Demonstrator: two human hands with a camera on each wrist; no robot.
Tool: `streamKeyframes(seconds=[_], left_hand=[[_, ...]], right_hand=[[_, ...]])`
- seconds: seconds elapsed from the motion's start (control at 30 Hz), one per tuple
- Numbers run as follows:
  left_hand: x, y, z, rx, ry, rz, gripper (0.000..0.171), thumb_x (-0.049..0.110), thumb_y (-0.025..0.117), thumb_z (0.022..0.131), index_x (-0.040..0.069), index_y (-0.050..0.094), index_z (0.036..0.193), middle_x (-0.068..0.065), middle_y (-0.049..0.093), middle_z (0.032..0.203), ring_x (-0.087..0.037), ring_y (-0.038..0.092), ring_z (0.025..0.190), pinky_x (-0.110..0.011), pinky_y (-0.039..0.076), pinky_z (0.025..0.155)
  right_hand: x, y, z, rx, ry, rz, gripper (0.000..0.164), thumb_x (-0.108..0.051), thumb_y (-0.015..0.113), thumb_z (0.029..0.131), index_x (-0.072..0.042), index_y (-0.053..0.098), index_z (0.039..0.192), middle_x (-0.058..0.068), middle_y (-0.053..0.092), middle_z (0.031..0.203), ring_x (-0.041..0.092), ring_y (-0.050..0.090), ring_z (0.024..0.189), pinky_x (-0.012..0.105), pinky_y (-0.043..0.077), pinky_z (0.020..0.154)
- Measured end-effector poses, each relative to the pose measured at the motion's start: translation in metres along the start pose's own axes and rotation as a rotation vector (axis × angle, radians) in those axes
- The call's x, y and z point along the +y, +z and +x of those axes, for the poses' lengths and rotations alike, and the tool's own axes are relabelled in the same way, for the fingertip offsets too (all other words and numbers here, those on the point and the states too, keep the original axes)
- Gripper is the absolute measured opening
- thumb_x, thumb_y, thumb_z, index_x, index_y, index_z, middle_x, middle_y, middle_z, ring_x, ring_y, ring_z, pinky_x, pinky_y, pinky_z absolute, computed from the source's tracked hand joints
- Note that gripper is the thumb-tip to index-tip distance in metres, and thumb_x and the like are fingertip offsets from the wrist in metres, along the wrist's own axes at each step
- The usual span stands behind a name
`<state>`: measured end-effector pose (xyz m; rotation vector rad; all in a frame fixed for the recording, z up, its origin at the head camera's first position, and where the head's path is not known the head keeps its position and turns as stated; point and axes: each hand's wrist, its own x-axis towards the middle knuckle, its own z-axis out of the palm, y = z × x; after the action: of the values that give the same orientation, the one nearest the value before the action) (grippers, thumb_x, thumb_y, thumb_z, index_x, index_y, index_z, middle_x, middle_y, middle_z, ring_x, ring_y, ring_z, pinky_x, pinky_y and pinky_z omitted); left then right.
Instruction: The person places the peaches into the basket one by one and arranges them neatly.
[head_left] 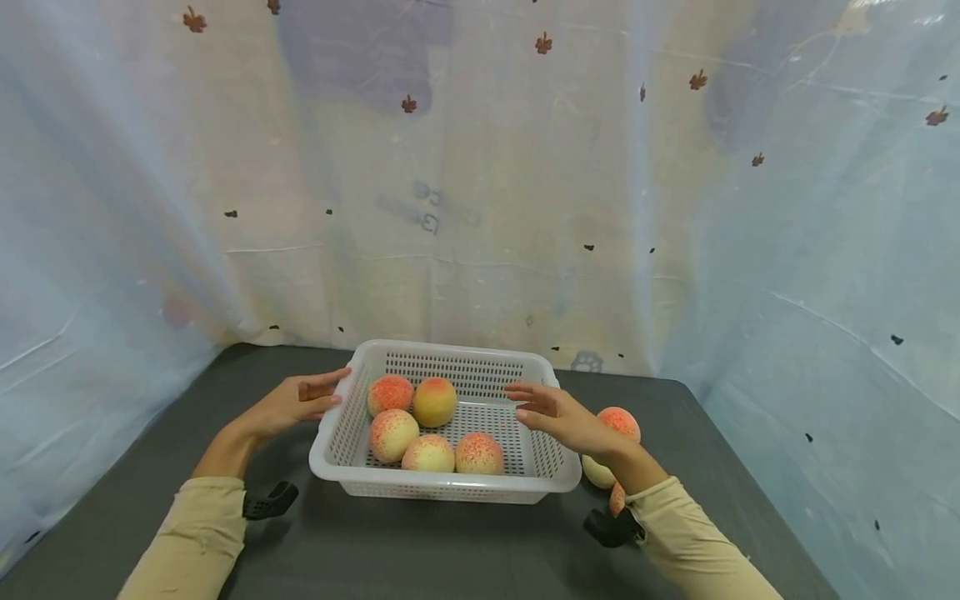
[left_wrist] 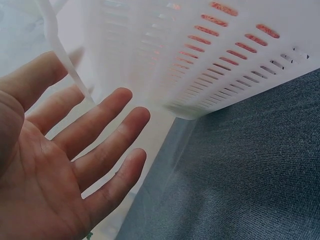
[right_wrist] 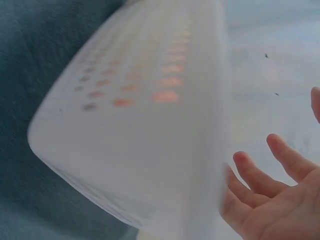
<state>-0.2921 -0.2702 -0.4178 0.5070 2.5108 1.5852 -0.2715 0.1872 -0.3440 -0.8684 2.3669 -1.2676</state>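
Note:
A white slotted plastic basket [head_left: 517,484] stands on the dark table with several red-and-yellow peaches [head_left: 393,436] inside, mostly toward its left and front. At the basket's left rim is my left hand [head_left: 279,406], fingers extended and tips right at the edge. The left wrist view shows that palm [left_wrist: 40,170] with the fingers spread, some passing behind the rim. Over the basket's right end hovers my right hand [head_left: 572,427], holding nothing. Its fingers [right_wrist: 255,175] look loose beside the basket wall [right_wrist: 125,150] in the right wrist view.
Right of the basket, partly hidden by my right forearm, lie more peaches [head_left: 619,423] on the dark tabletop [head_left: 420,550]. Behind and on both sides hangs a pale plastic sheet [head_left: 495,208] with small leaf prints. Black bands [head_left: 272,502] sit at both wrists.

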Motion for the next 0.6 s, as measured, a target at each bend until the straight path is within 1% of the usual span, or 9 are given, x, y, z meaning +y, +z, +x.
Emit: streamKeyframes(seconds=[0.07, 0.17, 0.27, 0.4, 0.43, 0.5, 0.6], left_hand=[[0.001, 0.000, 0.000, -0.003, -0.003, -0.002, 0.067, 0.030, 0.061, 0.102, 0.009, 0.032, 0.159, -0.026, 0.048, 0.151, -0.028, 0.061, 0.128, -0.049, 0.056, 0.098], [0.001, 0.000, 0.000, -0.007, 0.000, -0.002, 0.068, 0.029, 0.061, 0.103, 0.009, 0.031, 0.159, -0.027, 0.048, 0.151, -0.026, 0.062, 0.127, -0.049, 0.056, 0.098], [0.001, 0.001, 0.001, -0.004, -0.007, -0.002, 0.068, 0.030, 0.061, 0.103, 0.009, 0.031, 0.159, -0.026, 0.047, 0.152, -0.030, 0.060, 0.129, -0.050, 0.056, 0.099], [-0.001, 0.001, 0.002, -0.008, -0.012, -0.012, 0.068, 0.031, 0.061, 0.102, 0.010, 0.031, 0.160, -0.025, 0.045, 0.154, -0.031, 0.059, 0.131, -0.049, 0.056, 0.099], [-0.002, 0.000, 0.002, -0.010, -0.012, -0.014, 0.068, 0.031, 0.061, 0.103, 0.010, 0.031, 0.160, -0.025, 0.045, 0.154, -0.029, 0.059, 0.130, -0.049, 0.056, 0.099], [-0.004, -0.001, 0.002, -0.012, -0.012, -0.023, 0.068, 0.030, 0.061, 0.103, 0.011, 0.031, 0.160, -0.025, 0.045, 0.154, -0.026, 0.059, 0.130, -0.048, 0.056, 0.099], [-0.005, -0.002, 0.001, -0.013, -0.009, -0.022, 0.068, 0.030, 0.061, 0.103, 0.011, 0.030, 0.160, -0.024, 0.044, 0.155, -0.023, 0.059, 0.130, -0.047, 0.056, 0.098]], right_hand=[[-0.002, -0.007, -0.003, 0.018, -0.013, 0.016, 0.057, -0.032, 0.053, 0.106, -0.009, 0.037, 0.156, 0.021, 0.039, 0.160, 0.043, 0.041, 0.145, 0.058, 0.044, 0.111], [-0.003, -0.017, -0.007, 0.036, -0.019, 0.040, 0.057, -0.030, 0.053, 0.106, -0.008, 0.036, 0.156, 0.022, 0.038, 0.161, 0.043, 0.041, 0.145, 0.056, 0.045, 0.111], [-0.001, -0.026, -0.011, 0.055, -0.013, 0.060, 0.058, -0.029, 0.052, 0.107, -0.007, 0.034, 0.157, 0.020, 0.036, 0.162, 0.044, 0.038, 0.147, 0.055, 0.043, 0.113], [0.002, -0.038, -0.020, 0.089, -0.009, 0.088, 0.058, -0.028, 0.050, 0.108, -0.008, 0.031, 0.158, 0.021, 0.033, 0.163, 0.046, 0.032, 0.149, 0.060, 0.038, 0.115], [0.003, -0.041, -0.022, 0.099, -0.011, 0.088, 0.058, -0.028, 0.050, 0.108, -0.008, 0.031, 0.158, 0.022, 0.033, 0.163, 0.047, 0.032, 0.149, 0.061, 0.037, 0.115], [0.005, -0.045, -0.026, 0.120, -0.011, 0.089, 0.055, -0.028, 0.049, 0.108, -0.009, 0.033, 0.158, 0.024, 0.033, 0.162, 0.048, 0.032, 0.148, 0.063, 0.035, 0.116], [0.012, -0.050, -0.031, 0.146, 0.007, 0.078, 0.053, -0.027, 0.048, 0.108, -0.010, 0.035, 0.156, 0.025, 0.034, 0.161, 0.049, 0.034, 0.147, 0.062, 0.036, 0.116]])
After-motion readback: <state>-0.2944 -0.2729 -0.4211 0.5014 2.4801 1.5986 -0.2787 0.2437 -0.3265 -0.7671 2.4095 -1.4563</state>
